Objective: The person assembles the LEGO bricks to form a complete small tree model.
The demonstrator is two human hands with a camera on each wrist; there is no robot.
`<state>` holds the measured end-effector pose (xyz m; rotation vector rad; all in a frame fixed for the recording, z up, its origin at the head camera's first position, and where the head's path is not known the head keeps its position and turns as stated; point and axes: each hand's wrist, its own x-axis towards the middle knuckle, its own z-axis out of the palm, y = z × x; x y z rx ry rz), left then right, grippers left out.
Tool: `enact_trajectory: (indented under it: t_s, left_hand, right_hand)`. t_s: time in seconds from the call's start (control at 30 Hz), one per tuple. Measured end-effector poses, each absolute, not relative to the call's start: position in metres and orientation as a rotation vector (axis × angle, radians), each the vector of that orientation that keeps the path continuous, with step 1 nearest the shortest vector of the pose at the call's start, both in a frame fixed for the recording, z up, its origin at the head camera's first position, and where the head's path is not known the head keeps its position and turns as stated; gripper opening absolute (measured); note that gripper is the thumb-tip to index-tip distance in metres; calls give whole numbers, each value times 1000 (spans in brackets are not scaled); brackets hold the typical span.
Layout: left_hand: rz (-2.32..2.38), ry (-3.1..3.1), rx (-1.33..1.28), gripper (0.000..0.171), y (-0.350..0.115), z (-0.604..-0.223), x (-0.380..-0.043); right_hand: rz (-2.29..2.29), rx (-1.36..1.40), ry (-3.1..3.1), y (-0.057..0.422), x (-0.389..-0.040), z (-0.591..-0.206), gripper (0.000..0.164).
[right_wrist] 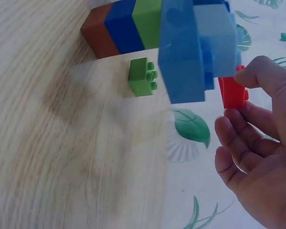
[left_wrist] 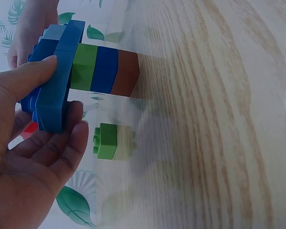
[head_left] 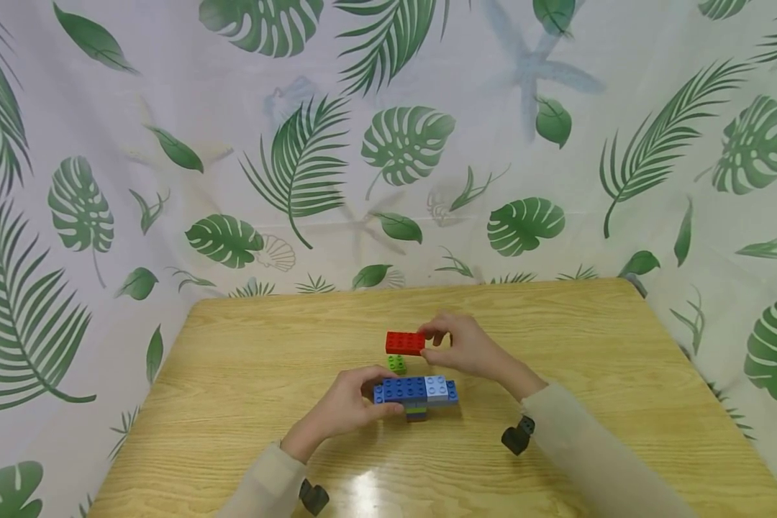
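In the head view a brick structure [head_left: 404,389] stands mid-table, its wide top made of blue and light blue bricks. Below that top, the left wrist view shows a column of one green brick [left_wrist: 84,67], one dark blue brick [left_wrist: 104,70] and one brown brick [left_wrist: 126,73]. My left hand [head_left: 352,399] grips the left end of the blue top, thumb in front and fingers behind. Between thumb and fingers of my right hand [head_left: 462,347] is a red brick [head_left: 404,343], held by its right end above and behind the structure. A small green brick [head_left: 396,364] sits behind the structure.
The wooden table [head_left: 252,345] reaches back to a white cloth [head_left: 440,244] printed with green leaves, which also hangs at both sides. Black wrist cameras [head_left: 518,435] are strapped near both sleeves.
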<state>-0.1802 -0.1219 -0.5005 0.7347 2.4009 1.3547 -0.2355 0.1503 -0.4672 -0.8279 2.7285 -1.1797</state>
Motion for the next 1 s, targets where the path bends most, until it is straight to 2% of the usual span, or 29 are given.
enact_trajectory:
  t_s: [1.0]
  left_hand:
    - [1383,2394,757,44,-121,-501,-180]
  right_hand:
    - [-1187,-955,2611,167,-190,-457,28]
